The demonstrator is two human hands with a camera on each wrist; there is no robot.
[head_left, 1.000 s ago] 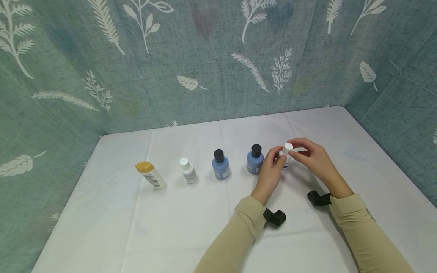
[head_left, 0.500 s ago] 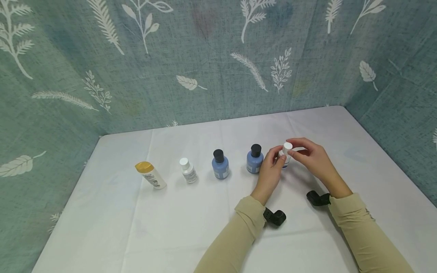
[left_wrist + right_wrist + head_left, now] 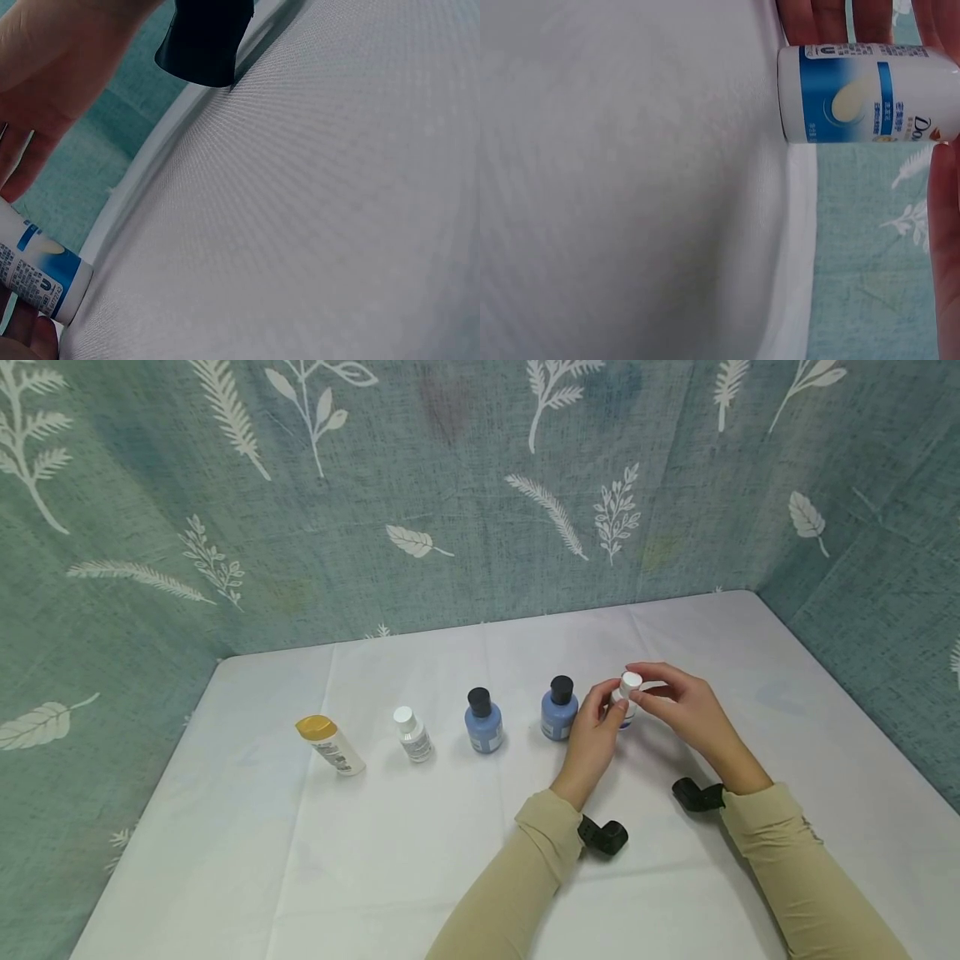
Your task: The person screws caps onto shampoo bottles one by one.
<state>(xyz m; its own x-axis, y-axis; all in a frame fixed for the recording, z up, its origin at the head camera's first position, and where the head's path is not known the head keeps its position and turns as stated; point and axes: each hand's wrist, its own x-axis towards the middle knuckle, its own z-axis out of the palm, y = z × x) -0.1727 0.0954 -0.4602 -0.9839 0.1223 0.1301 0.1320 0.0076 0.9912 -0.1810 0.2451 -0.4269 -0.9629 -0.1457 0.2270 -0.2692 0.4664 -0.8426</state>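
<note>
A small white bottle with a blue-and-white label [image 3: 855, 94] stands upright on the table at the right in the head view. My left hand [image 3: 587, 747] grips its body from the left, fingers and thumb on either side. From the right, my right hand [image 3: 692, 706] pinches around the white cap [image 3: 632, 680] at the top. The left wrist view shows the lower bottle [image 3: 41, 266], its base at the tabletop. Both hands partly cover the bottle in the head view.
Just left of my left hand stands a blue bottle [image 3: 558, 718] with a black cap. Farther left are another blue bottle [image 3: 484, 728], a small white bottle [image 3: 416, 742] and a white tube with a gold cap [image 3: 337, 752]. Leaf-patterned cloth [image 3: 450, 510] rises behind the white table [image 3: 375, 860].
Both hands keep their hold on the white bottle and its cap. Only a very slight shift of the whole view shows; the other bottles stay where they were.
</note>
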